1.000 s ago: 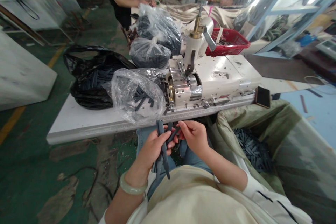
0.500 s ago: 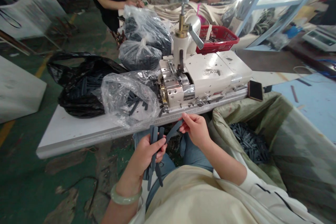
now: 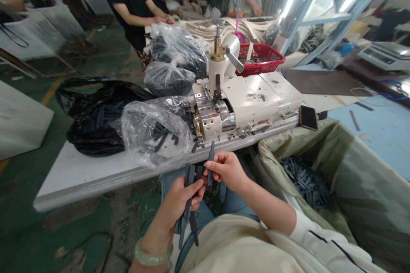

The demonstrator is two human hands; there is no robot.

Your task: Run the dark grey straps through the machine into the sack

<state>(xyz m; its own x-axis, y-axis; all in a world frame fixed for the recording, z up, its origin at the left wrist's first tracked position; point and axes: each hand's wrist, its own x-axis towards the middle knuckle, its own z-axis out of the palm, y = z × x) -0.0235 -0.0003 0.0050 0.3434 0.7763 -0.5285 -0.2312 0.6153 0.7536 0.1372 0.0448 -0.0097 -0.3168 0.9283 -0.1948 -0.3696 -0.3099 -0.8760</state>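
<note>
My left hand (image 3: 182, 194) is closed around a bundle of dark grey strips (image 3: 188, 217) that hang down below it over my lap. My right hand (image 3: 226, 169) pinches a single dark grey strip (image 3: 211, 153), held nearly upright just in front of the table edge. Both hands sit close together below the white sewing machine (image 3: 243, 102). A clear plastic bag (image 3: 153, 134) with more grey strips lies on the white table (image 3: 80, 175) left of the machine.
A black bag (image 3: 96, 115) and tied clear bags (image 3: 174, 62) of strips sit further back. A red basket (image 3: 261, 57) stands behind the machine, a phone (image 3: 308, 117) at its right. An olive sack (image 3: 320, 170) with strips is at my right. Two people work at the far table.
My right hand has turned its strip from a slant to nearly upright and moved a little toward my left hand. The camera has tilted up slightly.
</note>
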